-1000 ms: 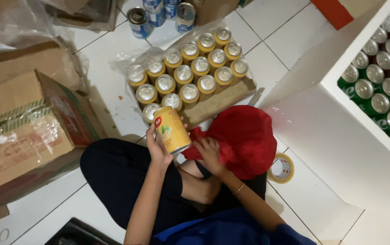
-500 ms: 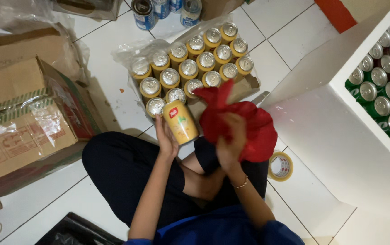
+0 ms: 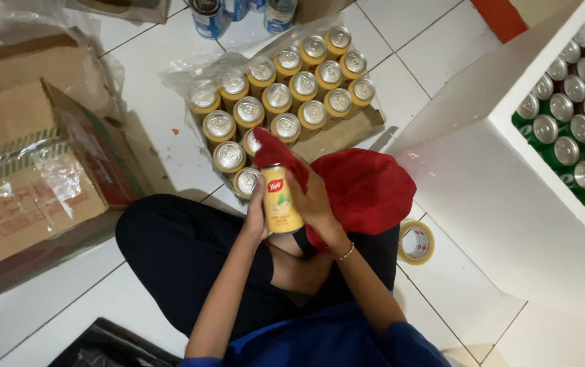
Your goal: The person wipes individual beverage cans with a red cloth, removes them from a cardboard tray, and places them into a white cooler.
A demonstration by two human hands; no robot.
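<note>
I sit cross-legged on a white tiled floor. My left hand [image 3: 255, 219] grips a yellow drink can [image 3: 281, 205] upright over my lap. My right hand [image 3: 314, 201] presses a red cloth [image 3: 367, 187] against the can's top and side; the cloth covers the can's lid. Right in front of my knees stands a low cardboard tray [image 3: 343, 136] with several identical yellow cans [image 3: 277, 95] in torn clear plastic wrap.
A worn cardboard box [image 3: 27, 183] lies at the left. A white foam cooler [image 3: 496, 170] at the right holds several green cans [image 3: 571, 129]. A roll of tape [image 3: 416, 242] rests by my right knee. Blue cans [image 3: 209, 15] stand at the far edge. A black bag [image 3: 112, 346] lies near left.
The red cloth was lifted off my lap and brought over the can's top. My right hand moved from my knee onto the can, which now stands more upright.
</note>
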